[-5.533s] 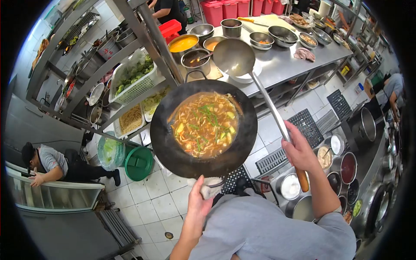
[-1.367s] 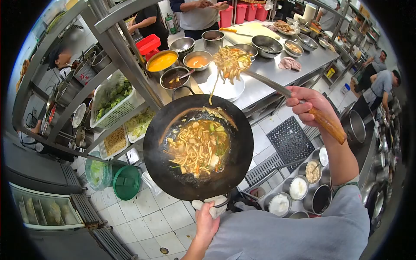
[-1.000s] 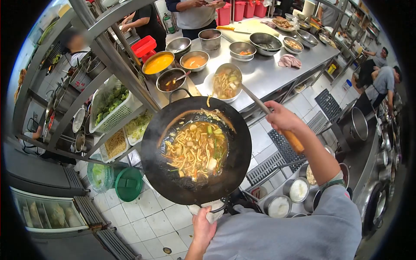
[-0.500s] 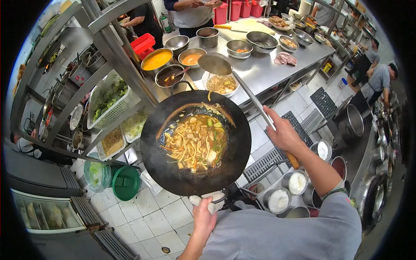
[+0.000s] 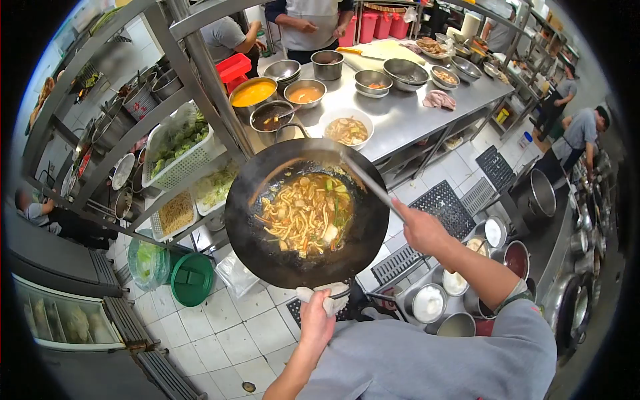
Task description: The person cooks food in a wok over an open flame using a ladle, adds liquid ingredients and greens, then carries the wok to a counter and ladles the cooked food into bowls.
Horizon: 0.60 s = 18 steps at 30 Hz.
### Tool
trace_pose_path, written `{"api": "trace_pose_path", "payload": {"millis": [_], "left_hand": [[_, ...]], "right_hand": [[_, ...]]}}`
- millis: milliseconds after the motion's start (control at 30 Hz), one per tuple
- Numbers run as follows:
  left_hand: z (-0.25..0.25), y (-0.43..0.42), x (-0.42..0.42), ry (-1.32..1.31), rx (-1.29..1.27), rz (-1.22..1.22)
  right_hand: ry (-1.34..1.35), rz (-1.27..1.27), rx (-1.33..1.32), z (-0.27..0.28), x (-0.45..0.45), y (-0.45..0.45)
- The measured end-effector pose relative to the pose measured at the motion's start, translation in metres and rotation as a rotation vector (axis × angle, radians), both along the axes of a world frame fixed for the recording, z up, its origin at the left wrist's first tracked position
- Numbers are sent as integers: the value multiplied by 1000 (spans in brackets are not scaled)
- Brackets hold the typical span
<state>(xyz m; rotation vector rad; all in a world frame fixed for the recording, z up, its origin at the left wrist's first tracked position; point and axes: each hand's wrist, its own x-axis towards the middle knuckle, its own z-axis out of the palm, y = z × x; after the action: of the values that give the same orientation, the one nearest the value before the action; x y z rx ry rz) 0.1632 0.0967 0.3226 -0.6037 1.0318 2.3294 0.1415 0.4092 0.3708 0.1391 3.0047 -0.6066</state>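
My left hand (image 5: 317,318) is closed on a pale cloth (image 5: 331,301) around the near handle of a black wok (image 5: 243,230). Noodles, vegetables and brown sauce (image 5: 307,213) lie in the wok, and steam rises from it. In my right hand (image 5: 421,229) is the long metal handle of a ladle (image 5: 370,181). The ladle's head is over the far right part of the wok, blurred and hard to make out. Just beyond the wok, a white bowl (image 5: 367,120) on the steel table holds some of the noodle food.
Pots of orange sauce (image 5: 253,93) and dark sauce (image 5: 273,117) stand behind the wok. Left are a metal rack and a vegetable basket (image 5: 181,167); a green lid (image 5: 192,279) is below. Containers (image 5: 429,303) stand at lower right. People stand behind the table and at far right.
The ladle has gone from dipping into the wok's food and over the white bowl back to the wok. Noodle food now lies in the bowl. The person behind the rack has shifted.
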Motion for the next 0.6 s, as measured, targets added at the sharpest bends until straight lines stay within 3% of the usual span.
{"api": "trace_pose_path", "payload": {"millis": [167,300,433,533,600], "left_hand": [[1,0,-3,12,22,3],[-6,-2,-2,14,-20,32],[-11,-3,-3,13,-18,-7],[-8,-5,-3,30,-4,-7],[-9,-7,-6,24,-21,0]], "right_hand": [[-128,68,-340,34,23,-17],[-33,-21,-149,34,-6,-20],[-167,35,-276,22,-14,-32],[-295,108,-408,49,16,-35],[-234,12,-312,60,18,-32]]}}
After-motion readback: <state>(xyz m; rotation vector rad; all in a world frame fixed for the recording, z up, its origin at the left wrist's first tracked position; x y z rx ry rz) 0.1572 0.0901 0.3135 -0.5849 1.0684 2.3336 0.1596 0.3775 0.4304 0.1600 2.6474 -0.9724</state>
